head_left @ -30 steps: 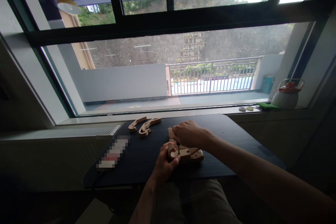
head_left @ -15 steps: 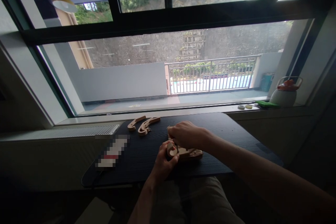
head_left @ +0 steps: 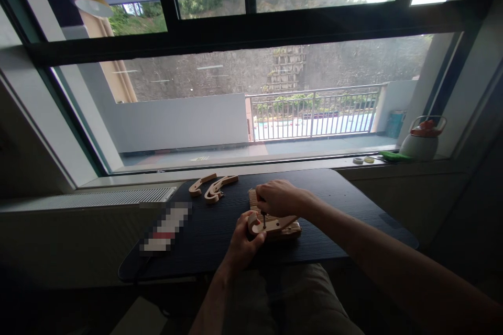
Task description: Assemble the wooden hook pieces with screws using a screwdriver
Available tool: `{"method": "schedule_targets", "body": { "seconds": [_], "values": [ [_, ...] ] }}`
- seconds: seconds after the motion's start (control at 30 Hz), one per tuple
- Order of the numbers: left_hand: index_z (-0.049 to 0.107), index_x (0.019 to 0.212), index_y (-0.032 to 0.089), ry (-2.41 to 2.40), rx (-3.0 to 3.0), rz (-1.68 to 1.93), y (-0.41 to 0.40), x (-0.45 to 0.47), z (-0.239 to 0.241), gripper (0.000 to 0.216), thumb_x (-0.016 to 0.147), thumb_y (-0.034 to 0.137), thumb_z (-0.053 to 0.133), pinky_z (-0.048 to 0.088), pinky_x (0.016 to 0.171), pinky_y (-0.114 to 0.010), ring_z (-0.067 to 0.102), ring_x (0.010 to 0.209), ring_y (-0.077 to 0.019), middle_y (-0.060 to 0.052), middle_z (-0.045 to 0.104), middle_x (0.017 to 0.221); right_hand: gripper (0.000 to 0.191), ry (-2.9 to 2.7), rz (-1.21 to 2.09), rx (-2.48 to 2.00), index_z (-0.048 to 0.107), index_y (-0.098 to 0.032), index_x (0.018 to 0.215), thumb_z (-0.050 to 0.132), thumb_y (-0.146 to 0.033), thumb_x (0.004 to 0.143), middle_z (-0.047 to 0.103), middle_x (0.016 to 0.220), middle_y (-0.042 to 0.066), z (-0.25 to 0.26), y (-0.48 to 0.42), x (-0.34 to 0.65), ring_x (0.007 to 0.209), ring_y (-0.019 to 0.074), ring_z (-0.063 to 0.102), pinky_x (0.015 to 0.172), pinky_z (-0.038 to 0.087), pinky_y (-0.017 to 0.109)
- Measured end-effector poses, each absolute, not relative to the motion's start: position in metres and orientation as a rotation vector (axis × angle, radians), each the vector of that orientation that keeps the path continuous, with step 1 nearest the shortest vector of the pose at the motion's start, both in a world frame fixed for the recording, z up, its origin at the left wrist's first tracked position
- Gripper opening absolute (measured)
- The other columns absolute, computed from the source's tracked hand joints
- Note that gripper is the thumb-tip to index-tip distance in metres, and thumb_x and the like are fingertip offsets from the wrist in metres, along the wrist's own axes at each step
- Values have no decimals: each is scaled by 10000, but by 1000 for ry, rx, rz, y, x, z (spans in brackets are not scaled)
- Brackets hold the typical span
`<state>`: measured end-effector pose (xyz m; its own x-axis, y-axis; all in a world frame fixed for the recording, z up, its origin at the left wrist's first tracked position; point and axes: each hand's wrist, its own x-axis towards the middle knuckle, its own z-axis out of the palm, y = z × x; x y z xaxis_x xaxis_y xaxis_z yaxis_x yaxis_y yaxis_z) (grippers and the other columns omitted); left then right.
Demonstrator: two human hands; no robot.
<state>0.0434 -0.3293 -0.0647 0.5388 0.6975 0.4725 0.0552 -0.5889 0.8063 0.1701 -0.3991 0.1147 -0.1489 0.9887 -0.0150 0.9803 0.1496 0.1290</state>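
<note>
A pale curved wooden piece (head_left: 272,225) with dark holes lies near the front of the dark table (head_left: 330,209). My left hand (head_left: 244,238) is closed around its hooked left end, thumb on the near side. Above it, my right hand (head_left: 277,196) is closed in a fist on a screwdriver (head_left: 264,219); its thin dark shaft points straight down with the tip at the wood, and its handle is hidden in my fingers. Beneath the curved piece is a ribbed tan block or pad (head_left: 252,200), partly covered by my hands.
Two similar curved wooden pieces (head_left: 222,187) (head_left: 201,184) lie at the table's back left. A blurred-out white and red item (head_left: 167,230) is at the left edge. On the sill stand a white jug (head_left: 419,144), a green object (head_left: 395,156) and small rolls (head_left: 358,160).
My right fist has shifted slightly and turned about the screwdriver, showing more of the shaft and the ribbed block. My left hand keeps its hold. The whole view has drifted slightly.
</note>
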Motion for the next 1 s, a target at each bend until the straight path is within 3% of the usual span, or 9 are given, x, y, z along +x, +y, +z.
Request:
{"method": "schedule_targets", "body": {
  "seconds": [0.13,0.27,0.5,0.7,1.0],
  "values": [
    [517,1099,213,603,1991,1023,-330,43,-65,443,680,174,654,357,1032,-400,473,1177,-242,-68,502,1233,218,2282,173,1936,648,-131,956,495,-259,868,682,847,105,119,-401,164,731,194,623,607,409,271],
    [492,1178,236,590,1968,1026,-330,43,-65,563,650,157,670,384,1012,-409,483,1165,-254,-64,514,1222,187,2330,198,1829,656,-141,972,525,-220,863,672,947,114,121,-405,157,771,190,620,609,405,257],
    [518,1171,239,602,1939,1053,-332,43,-62,565,636,175,689,420,976,-406,506,1123,-259,-58,541,1160,169,2346,148,1759,669,-132,930,535,-199,851,683,904,94,119,-401,155,772,200,626,592,400,256],
    [541,1050,212,589,1976,1032,-331,43,-63,421,652,167,669,400,990,-394,496,1131,-240,-62,504,1209,201,2281,97,1874,679,-133,920,537,-246,833,689,874,98,120,-396,163,766,196,625,598,403,253],
    [485,1124,219,628,1987,995,-329,43,-67,500,661,185,672,365,1013,-411,477,1149,-243,-74,485,1208,280,2236,109,1965,645,-134,993,476,-312,859,682,894,104,117,-399,172,770,206,624,594,417,273]
  ]
}}
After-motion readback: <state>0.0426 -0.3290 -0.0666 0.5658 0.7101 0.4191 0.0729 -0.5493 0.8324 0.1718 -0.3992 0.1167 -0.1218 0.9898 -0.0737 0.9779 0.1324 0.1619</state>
